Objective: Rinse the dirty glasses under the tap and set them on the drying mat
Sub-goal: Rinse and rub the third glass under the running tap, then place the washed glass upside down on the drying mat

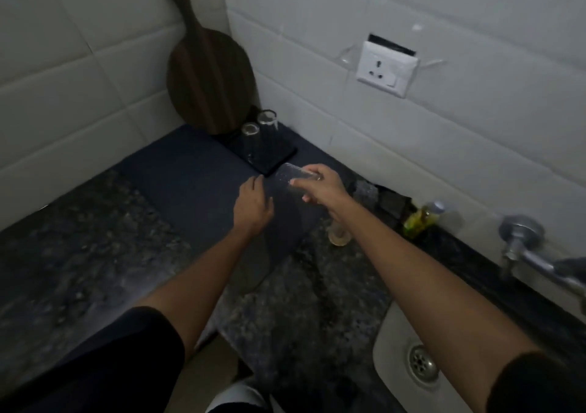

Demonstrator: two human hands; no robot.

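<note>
The left hand (253, 205) hovers over the dark worktop (95, 238), fingers loosely curled, holding nothing. Just right of it, the right hand (320, 187) grips a wet glass (293, 175) tilted on its side, near the drying mat (272, 156) where two glasses (258, 127) stand. Best to turn it mouth-down and lower it clear of those two.
</note>
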